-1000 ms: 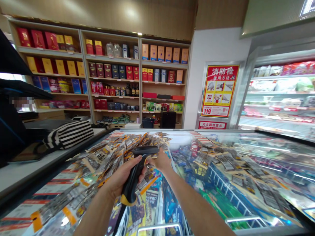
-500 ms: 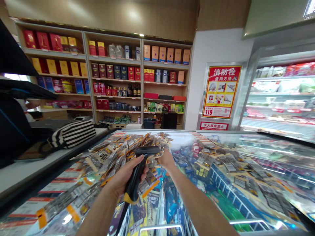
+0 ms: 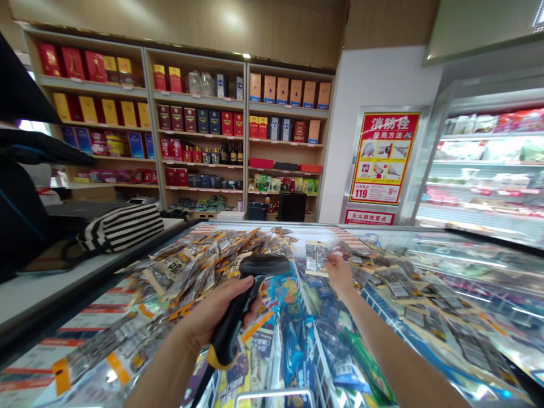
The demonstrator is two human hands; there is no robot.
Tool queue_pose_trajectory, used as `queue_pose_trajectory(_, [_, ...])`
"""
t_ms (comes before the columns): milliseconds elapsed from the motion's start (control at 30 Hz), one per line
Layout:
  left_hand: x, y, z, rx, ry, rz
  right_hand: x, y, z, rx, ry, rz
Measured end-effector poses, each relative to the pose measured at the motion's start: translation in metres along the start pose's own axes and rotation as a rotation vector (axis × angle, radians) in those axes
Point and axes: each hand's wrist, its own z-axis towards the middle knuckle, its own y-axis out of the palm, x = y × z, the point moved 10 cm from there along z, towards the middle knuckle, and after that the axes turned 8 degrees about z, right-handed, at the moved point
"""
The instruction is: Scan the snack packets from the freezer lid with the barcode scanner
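Observation:
My left hand [image 3: 210, 314] is wrapped round the grip of a black barcode scanner [image 3: 242, 303] with a yellow band at its base; the scanner's head points right over the chest freezer [image 3: 297, 232]. My right hand [image 3: 339, 273] reaches out to the right and pinches a small clear snack packet [image 3: 315, 258], held upright above the freezer glass. A heap of similar orange-and-clear snack packets [image 3: 191, 266] lies on the left half of the freezer top, beside the scanner.
More packets [image 3: 425, 294] are scattered over the right glass lid. A striped bag [image 3: 119, 226] lies on the counter at left. Shelves of boxed goods [image 3: 199, 124] fill the back wall, a red fire-hydrant sign [image 3: 382, 156] hangs beside them, and a chilled display case [image 3: 488, 164] stands at right.
My right hand has left the packet heap by the scanner head and swung right, now holding up one small packet. The scanner in my left hand has barely moved.

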Motion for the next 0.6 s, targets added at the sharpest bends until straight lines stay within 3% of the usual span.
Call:
queue_pose_trajectory(233, [0.0, 0.003, -0.002, -0.006, 0.003, -0.011, 0.003, -0.005, -0.001, 0.051, -0.028, -0.027])
queue_pose_trajectory(433, [0.0, 0.009, -0.003, -0.045, 0.005, 0.02, -0.01, 0.001, -0.008, -0.042, -0.063, -0.085])
queue_pose_trajectory(600, [0.002, 0.005, -0.003, -0.003, 0.004, -0.005, -0.011, 0.002, -0.009, -0.042, -0.073, -0.065])
